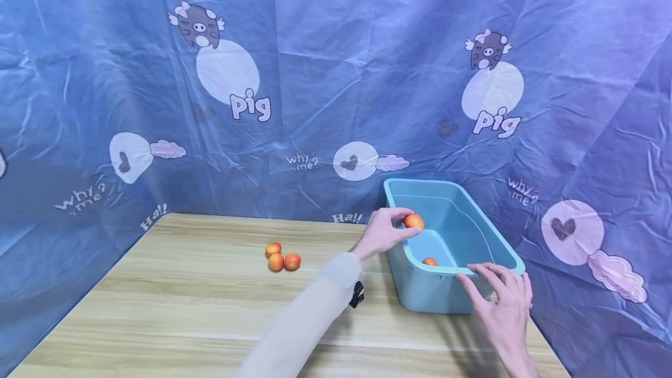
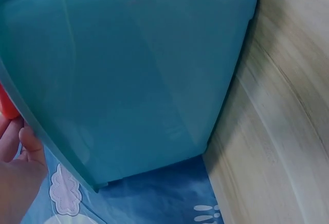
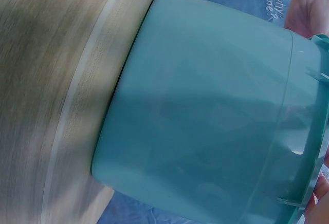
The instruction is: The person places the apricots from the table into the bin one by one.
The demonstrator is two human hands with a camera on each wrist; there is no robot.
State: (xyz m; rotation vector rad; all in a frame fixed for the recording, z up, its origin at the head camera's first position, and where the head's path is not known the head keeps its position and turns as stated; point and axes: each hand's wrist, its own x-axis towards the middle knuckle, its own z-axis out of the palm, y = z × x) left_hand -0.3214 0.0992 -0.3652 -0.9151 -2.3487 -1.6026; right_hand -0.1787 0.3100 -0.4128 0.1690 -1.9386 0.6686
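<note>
My left hand [image 1: 382, 231] pinches a small orange-red fruit [image 1: 414, 221] between thumb and fingers, at the left rim of a blue plastic bin [image 1: 430, 290]. That fruit [image 2: 6, 106] shows only in part at the edge of the left wrist view. My right hand [image 1: 504, 302] grips the bin's near right rim, with the thumb on the near side; in the right wrist view only some fingers [image 3: 320, 193] show. Inside the bin, another orange-red fruit [image 1: 430, 261] lies on the floor, partly hidden by the near wall.
Three more orange-red fruits [image 1: 276, 262] lie clustered on the wooden table [image 1: 184, 296], left of the bin. A blue printed cloth [image 1: 315, 74] hangs behind the table and along its sides. The bin stands near the table's right edge.
</note>
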